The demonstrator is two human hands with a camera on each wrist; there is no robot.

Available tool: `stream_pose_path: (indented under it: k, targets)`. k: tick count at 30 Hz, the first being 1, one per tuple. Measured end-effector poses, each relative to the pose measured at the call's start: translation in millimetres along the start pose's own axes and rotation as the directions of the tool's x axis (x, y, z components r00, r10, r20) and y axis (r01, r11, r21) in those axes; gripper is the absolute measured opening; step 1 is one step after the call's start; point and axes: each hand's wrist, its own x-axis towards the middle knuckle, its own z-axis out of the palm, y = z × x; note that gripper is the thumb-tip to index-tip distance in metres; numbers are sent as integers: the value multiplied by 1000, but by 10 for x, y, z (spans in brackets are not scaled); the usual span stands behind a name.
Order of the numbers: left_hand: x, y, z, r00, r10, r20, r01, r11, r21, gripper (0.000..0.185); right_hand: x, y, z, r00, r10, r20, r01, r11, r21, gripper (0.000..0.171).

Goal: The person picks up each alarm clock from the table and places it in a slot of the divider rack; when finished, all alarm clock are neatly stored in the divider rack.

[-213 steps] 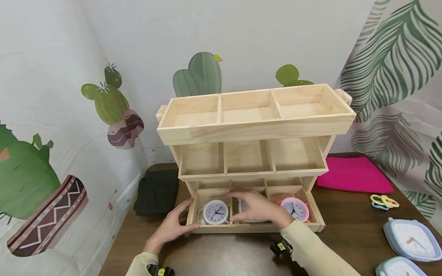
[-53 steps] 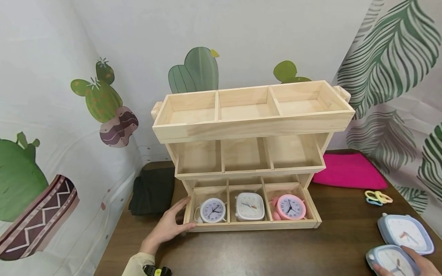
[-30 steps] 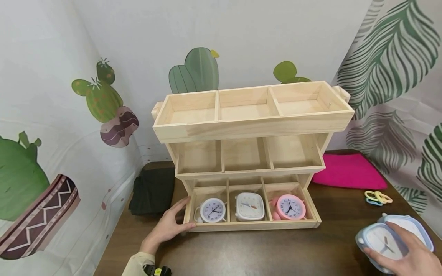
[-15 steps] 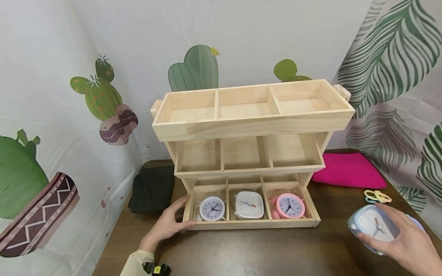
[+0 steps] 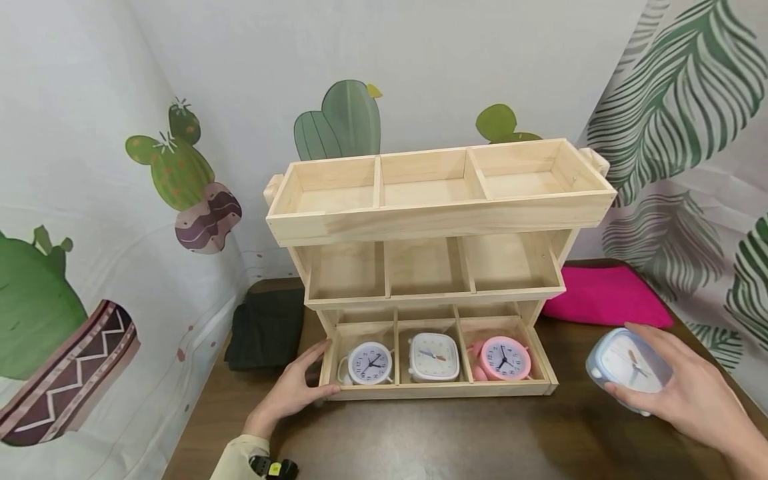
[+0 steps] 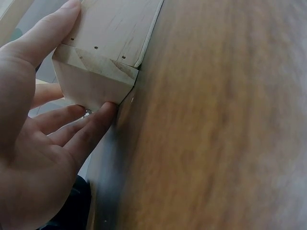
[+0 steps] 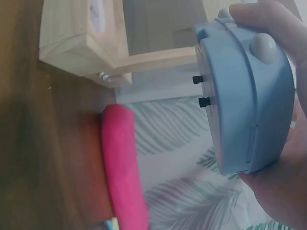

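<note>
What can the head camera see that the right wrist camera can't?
Only the head view shows the clock face of the blue clock, three clocks in the bottom row of the wooden shelf, and the left hand resting against the shelf's lower left corner.

Only the right wrist view shows the blue clock's back edge, with two small black knobs and a round foot.

Both show the right hand holding the blue clock, the pink cloth, the shelf and the brown table.

A pale blue clock (image 5: 624, 368), a pink clock (image 5: 505, 358), a magenta cloth (image 5: 606, 297), a pale wooden rack (image 5: 438, 220).
</note>
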Motion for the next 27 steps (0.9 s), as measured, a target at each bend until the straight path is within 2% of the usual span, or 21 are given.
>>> stream_pose_path:
  k: [6,12,18,27]
  targets:
    - [0,-9,7,1000,-3,-6,3,1000,3,96,135,-120,-19,998,-56,-19,56,998,17,99]
    - [-15,-14,14,1000,-1,-14,1,1000,19,95,269,-200,-39,986,-158,-57,159,987,4,103]
    - [-16,-15,18,1000,-14,-11,14,1000,-3,95,399,-313,-78,981,-189,-45,190,982,5,103]
    - [-8,-3,15,1000,-9,-6,9,1000,-23,96,636,-503,-174,953,-301,-44,303,952,49,108]
